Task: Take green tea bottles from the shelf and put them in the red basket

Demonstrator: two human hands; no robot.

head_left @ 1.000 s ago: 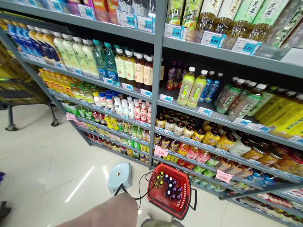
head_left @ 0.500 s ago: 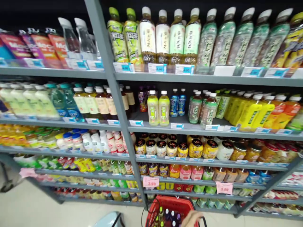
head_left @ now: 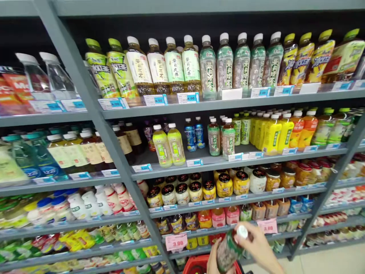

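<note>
In the head view, the only one, a red basket (head_left: 196,264) shows in part at the bottom edge, and everything else can be placed from it. A green-and-brown bottle (head_left: 226,253) overlaps the basket in the picture, tilted so that its white cap (head_left: 242,231) points up and to the right. The left hand (head_left: 213,260) wraps the bottle's body from the left, in front of the basket. The right hand (head_left: 254,243) grasps the neck end from above and to the right of the basket; with the blur, I cannot tell whether its fingers pinch the cap itself or only steady the neck.

Behind the basket rises the shelving. A pink price card (head_left: 176,242) hangs just above and to the left of the basket, and another pink card (head_left: 267,226) is above and to its right. Higher above the basket stand capped jars (head_left: 224,185), then a pair of yellow-green bottles (head_left: 169,146) and some green-labelled bottles (head_left: 228,137).

The step in hand appears to be handling the bottle with both hands at its neck and body. The next move seems to call for a firm hold on the body before the neck is freed.
</note>
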